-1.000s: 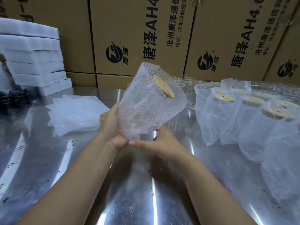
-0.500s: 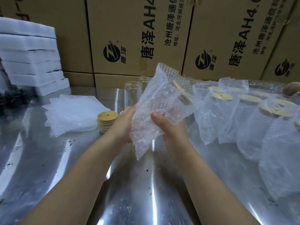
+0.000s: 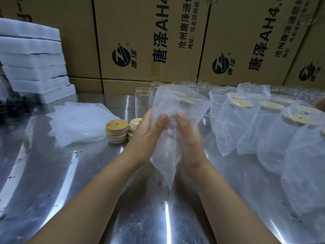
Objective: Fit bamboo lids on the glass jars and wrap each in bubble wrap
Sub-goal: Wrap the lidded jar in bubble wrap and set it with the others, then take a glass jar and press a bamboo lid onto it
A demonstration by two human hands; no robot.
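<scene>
The left hand (image 3: 146, 138) and the right hand (image 3: 190, 143) were bare. Both arms were bare too, as far as they showed. The thumbnails looked short and plain.

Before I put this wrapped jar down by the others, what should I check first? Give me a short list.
1. Lid on held jar: ok, it shows inside.
2. Grip: ok, left hand and right hand both hold it.
3. Wrap closed below: cannot tell, its end hangs loose.
4. Lid stacks for next jar: ok, beside left hand.
5. Bare jars left: ok, behind the hands.
</scene>
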